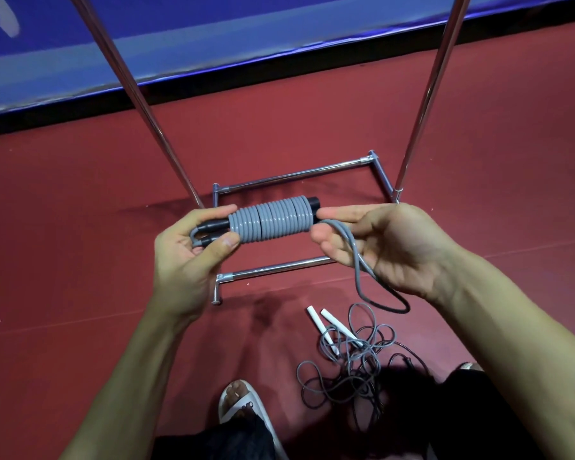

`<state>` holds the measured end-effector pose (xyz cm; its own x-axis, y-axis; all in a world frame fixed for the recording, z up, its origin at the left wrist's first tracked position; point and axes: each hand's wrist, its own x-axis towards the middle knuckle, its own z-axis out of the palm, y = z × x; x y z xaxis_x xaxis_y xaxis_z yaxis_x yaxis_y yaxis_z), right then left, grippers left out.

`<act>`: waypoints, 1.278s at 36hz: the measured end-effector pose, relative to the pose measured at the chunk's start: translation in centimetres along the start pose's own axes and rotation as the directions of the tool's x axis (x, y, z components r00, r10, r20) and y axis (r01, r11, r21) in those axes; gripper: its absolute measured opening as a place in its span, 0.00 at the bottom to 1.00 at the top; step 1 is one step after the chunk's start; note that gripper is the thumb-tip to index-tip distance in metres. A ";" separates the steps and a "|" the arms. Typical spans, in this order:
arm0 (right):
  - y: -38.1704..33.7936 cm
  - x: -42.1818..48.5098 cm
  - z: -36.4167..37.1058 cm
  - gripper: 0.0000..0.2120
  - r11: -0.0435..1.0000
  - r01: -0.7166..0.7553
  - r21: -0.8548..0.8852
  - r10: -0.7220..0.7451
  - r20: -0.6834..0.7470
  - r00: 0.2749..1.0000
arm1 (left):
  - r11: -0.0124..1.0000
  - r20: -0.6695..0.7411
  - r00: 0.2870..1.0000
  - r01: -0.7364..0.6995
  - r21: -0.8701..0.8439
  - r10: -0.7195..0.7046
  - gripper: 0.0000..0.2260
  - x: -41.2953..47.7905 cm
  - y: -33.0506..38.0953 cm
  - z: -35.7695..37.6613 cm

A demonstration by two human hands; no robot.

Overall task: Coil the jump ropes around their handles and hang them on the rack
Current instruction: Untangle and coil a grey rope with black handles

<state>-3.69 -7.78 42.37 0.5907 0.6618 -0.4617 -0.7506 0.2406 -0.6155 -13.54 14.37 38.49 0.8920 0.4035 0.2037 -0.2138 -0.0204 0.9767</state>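
A grey jump rope is wound in tight turns around its two black handles, held level above the rack's base. My left hand grips the bundle's left end, thumb on the coil. My right hand is at the right end, fingers nearly straight, with the last loose loop of rope draped over them and hanging down. A second rope with white handles lies tangled on the floor below. The chrome rack stands just beyond my hands.
The rack's two upright poles rise left and right of the hands; its base bars lie on the red floor. A blue padded wall runs behind. My foot in a white slipper is near the tangled rope.
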 end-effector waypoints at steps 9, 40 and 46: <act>1.1 0.5 -0.3 0.06 0.901 0.216 -0.377 -0.206 0.068 0.976 | 0.999 0.029 0.999 0.043 -0.022 -0.042 0.12 -0.1 0.3 -0.3; 1.3 1.3 -1.0 0.10 0.789 0.451 -0.418 -0.522 -0.067 0.850 | 0.909 0.210 0.957 0.261 -0.324 -0.200 0.21 -1.2 1.2 1.9; 1.2 1.0 -1.1 0.03 0.659 0.486 -0.574 -0.598 -0.008 0.802 | 0.895 0.198 0.955 0.278 -0.349 -0.219 0.23 -1.2 1.2 2.0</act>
<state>-3.64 -7.59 40.46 0.9245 0.3812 -0.0074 -0.0378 0.0724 -0.9967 -14.09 12.01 39.58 0.9780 0.2084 -0.0063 -0.0823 0.4135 0.9068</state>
